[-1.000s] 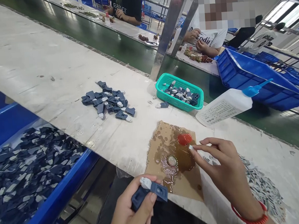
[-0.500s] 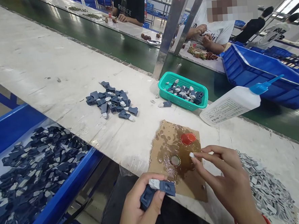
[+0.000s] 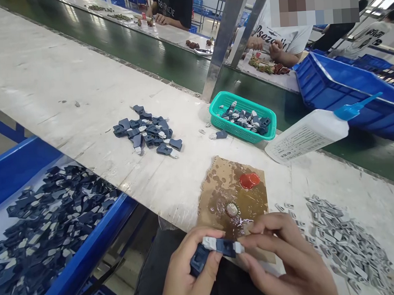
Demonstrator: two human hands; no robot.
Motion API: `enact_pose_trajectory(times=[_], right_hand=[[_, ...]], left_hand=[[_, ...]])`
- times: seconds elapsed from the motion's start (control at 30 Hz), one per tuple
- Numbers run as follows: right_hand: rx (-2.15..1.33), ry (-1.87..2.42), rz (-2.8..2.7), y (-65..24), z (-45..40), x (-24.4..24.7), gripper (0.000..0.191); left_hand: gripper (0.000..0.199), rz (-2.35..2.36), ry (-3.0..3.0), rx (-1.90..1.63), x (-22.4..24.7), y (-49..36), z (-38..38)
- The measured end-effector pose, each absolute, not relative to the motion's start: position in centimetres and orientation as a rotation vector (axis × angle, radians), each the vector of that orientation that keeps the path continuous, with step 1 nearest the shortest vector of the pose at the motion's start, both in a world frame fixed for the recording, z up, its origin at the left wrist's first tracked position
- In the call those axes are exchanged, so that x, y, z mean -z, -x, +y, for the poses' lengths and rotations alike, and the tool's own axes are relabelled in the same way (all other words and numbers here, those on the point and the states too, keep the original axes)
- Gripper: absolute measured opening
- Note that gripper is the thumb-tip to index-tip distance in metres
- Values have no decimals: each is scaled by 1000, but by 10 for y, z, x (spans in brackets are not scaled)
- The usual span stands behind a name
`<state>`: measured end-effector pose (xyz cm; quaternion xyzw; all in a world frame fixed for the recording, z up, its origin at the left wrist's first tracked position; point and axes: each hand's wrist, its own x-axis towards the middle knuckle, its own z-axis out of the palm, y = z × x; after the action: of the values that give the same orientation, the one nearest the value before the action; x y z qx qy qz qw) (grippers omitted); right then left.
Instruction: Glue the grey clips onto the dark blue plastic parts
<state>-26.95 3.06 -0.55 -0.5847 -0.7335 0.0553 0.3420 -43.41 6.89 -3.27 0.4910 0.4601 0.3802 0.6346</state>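
Observation:
My left hand (image 3: 191,268) grips dark blue parts (image 3: 199,257) with a whitish piece between them, held over the near edge of the cardboard. At the right end of the dark part, my right hand (image 3: 287,257) pinches a small white piece (image 3: 238,247), which touches that end. Behind both hands lies the wet cardboard (image 3: 209,187), bearing a red blob (image 3: 249,180) and a small round cap (image 3: 232,209). Many grey-white pieces (image 3: 349,240) are heaped to the right of my right hand.
Dark blue parts (image 3: 149,130) lie piled on the table (image 3: 83,141). Beyond the cardboard are a green basket (image 3: 244,133) of parts and a white bottle (image 3: 310,136). A blue bin (image 3: 68,289) of parts stands at left. People work across a green belt (image 3: 165,62).
My right hand has moved left and toward me, bringing the small white piece against the end of the dark part. My left hand has shifted slightly right. The view has tilted a little.

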Motion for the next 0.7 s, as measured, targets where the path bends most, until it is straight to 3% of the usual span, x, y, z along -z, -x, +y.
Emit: enact_pose_trajectory(times=[0.33, 0.47, 0.6, 0.7], right_hand=[[-341, 1485, -1892, 273, 32, 6, 18], [-762, 1537, -1642, 270, 30, 10, 7], [-1424, 1513, -1090, 274, 24, 22, 20], [-1451, 1461, -985, 281, 18, 27, 17]], left_hand=[[21, 929, -1267, -975, 38, 435, 65], [28, 837, -1379, -1036, 43, 441, 66], [35, 658, -1479, -979, 47, 447, 70], [38, 768, -1505, -993, 47, 446, 65]])
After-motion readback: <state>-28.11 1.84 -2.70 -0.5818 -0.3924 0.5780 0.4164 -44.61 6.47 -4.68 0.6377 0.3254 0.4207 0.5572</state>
